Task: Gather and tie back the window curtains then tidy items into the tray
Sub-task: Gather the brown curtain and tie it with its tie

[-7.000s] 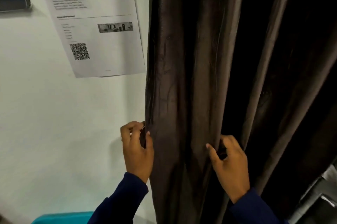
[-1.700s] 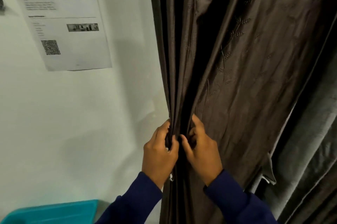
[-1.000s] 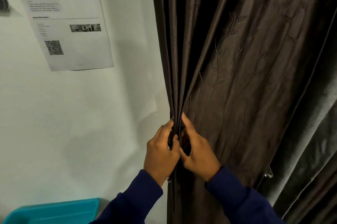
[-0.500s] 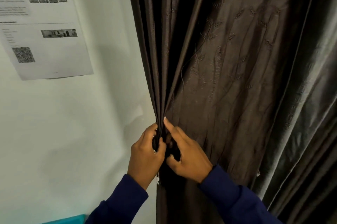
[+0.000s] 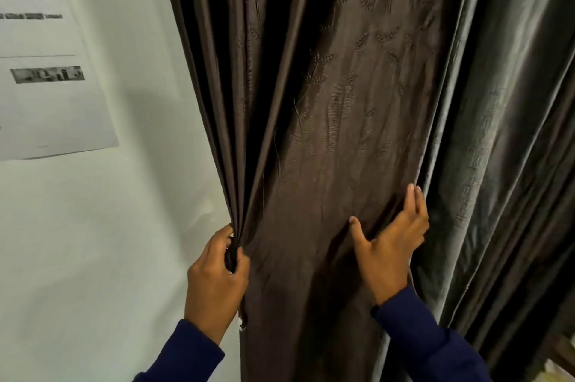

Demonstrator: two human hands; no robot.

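Observation:
A dark brown curtain point(image 5: 336, 108) with a faint leaf pattern hangs in front of me, filling the middle and right of the view. My left hand point(image 5: 214, 279) pinches several gathered pleats of its left edge tightly, close to the wall. My right hand point(image 5: 389, 244) is spread open, fingers apart, resting flat on the cloth at a fold further right. A second, greyer curtain panel point(image 5: 504, 139) hangs to the right of that fold. The tray is out of view.
A white wall point(image 5: 93, 241) lies to the left of the curtain. A printed paper sheet point(image 5: 46, 76) with small photos is stuck on the wall at the upper left.
My right hand has let go of the gathered pleats and moved right across the cloth, fingers now spread. My left hand keeps its pinch. The view has shifted right, and the teal tray has left the frame.

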